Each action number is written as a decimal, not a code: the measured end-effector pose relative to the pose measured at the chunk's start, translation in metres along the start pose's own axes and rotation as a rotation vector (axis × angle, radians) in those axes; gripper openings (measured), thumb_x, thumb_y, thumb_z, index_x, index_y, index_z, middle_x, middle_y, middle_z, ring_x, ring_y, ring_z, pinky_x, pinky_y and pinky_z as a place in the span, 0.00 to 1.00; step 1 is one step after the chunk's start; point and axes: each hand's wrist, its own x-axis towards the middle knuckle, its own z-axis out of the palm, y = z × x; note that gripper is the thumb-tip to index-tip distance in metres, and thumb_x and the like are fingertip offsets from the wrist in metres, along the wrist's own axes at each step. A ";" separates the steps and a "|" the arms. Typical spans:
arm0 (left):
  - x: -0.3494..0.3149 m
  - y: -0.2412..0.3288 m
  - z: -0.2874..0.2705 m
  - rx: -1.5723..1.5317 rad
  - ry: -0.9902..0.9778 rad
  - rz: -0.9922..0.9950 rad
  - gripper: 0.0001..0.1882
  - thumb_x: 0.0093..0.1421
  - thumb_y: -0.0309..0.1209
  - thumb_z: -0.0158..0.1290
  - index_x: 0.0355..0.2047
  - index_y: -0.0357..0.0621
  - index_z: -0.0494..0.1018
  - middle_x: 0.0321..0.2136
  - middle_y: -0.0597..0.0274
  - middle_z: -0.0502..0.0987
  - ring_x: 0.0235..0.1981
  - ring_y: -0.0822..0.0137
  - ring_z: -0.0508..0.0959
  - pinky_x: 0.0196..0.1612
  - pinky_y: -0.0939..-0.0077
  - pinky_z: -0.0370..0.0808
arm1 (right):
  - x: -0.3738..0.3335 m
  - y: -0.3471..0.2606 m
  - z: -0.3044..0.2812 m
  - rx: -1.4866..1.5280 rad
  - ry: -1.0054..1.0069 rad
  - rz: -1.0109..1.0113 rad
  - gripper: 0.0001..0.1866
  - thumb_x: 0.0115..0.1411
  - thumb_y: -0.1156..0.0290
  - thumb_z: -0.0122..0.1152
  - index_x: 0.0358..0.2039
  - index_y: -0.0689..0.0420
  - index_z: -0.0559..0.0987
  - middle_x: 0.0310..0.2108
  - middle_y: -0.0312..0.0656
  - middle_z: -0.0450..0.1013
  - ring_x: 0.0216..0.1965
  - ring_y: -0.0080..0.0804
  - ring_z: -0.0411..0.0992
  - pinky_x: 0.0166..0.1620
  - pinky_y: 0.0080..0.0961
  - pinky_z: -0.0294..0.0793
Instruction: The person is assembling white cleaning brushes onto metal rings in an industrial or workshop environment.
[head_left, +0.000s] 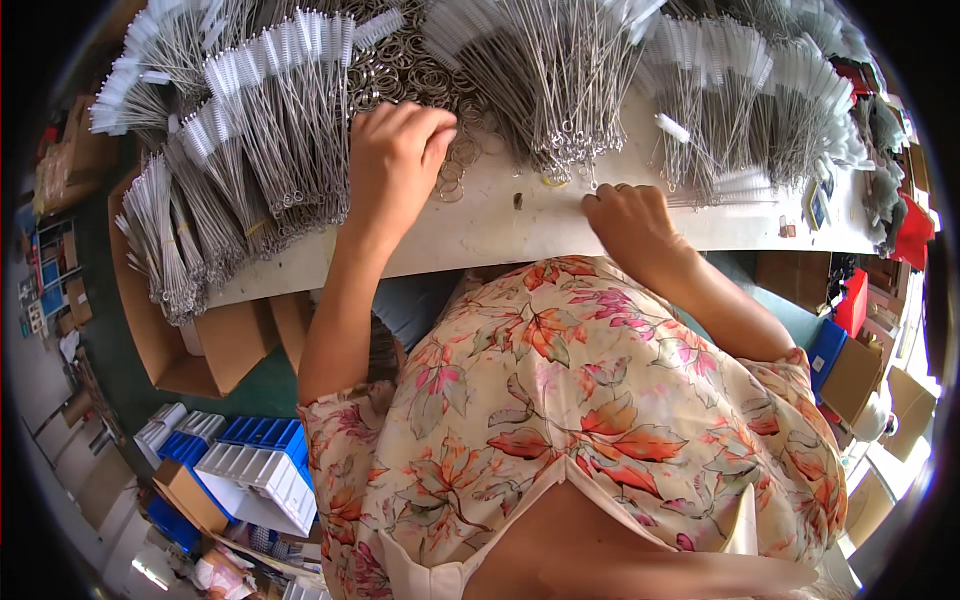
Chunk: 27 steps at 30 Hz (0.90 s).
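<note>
"Two hands are ours to mind. What lies nearest?"

"Our floral shirt [560, 390], then the front edge of the white table [520, 237]. Just past it is our right hand [632, 215], fingers curled, tips beside the loop ends of the middle brush bundle [570, 85]. Whether it pinches anything, we can't tell."

"And our left hand [397, 135]?"

"Farther in, fingers bent over the near side of the pile of metal rings [405, 65]. Loose rings [452, 185] lie beside it. A pinched ring would be hidden from us."

"Beyond?"

"White bristles, pointing away from us."

"How do we pick well here?"

"We'd best take one ring at a time by its rim, shake off any linked neighbour, and keep our right fingertips clear of the crowded wire loops."
</note>
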 end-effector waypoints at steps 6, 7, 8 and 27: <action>0.017 -0.004 0.030 0.172 -0.055 0.011 0.06 0.46 0.31 0.60 0.22 0.46 0.74 0.21 0.67 0.74 0.27 0.66 0.71 0.37 0.71 0.60 | 0.018 -0.012 -0.008 0.436 0.142 -0.010 0.02 0.47 0.75 0.55 0.24 0.56 0.76 0.23 0.40 0.73 0.25 0.38 0.73 0.27 0.33 0.72; 0.017 -0.004 0.027 0.122 -0.015 -0.005 0.05 0.46 0.30 0.59 0.21 0.44 0.75 0.20 0.66 0.74 0.24 0.66 0.71 0.33 0.72 0.63 | 0.020 -0.009 -0.014 0.664 0.232 -0.016 0.03 0.51 0.76 0.55 0.27 0.59 0.77 0.23 0.41 0.73 0.24 0.32 0.73 0.26 0.28 0.72; 0.019 -0.007 0.023 0.124 -0.017 0.003 0.05 0.46 0.30 0.59 0.21 0.44 0.75 0.20 0.66 0.74 0.24 0.66 0.71 0.33 0.72 0.63 | 0.022 -0.007 -0.021 0.890 0.323 -0.025 0.04 0.54 0.78 0.55 0.30 0.62 0.77 0.23 0.42 0.74 0.22 0.27 0.73 0.26 0.23 0.72; 0.009 0.057 -0.044 -1.242 0.372 -0.503 0.07 0.57 0.25 0.52 0.35 0.35 0.75 0.25 0.63 0.75 0.24 0.79 0.72 0.25 0.88 0.68 | 0.063 -0.039 -0.088 0.989 0.918 -0.301 0.05 0.47 0.77 0.61 0.27 0.59 0.78 0.32 0.38 0.72 0.27 0.30 0.74 0.28 0.21 0.73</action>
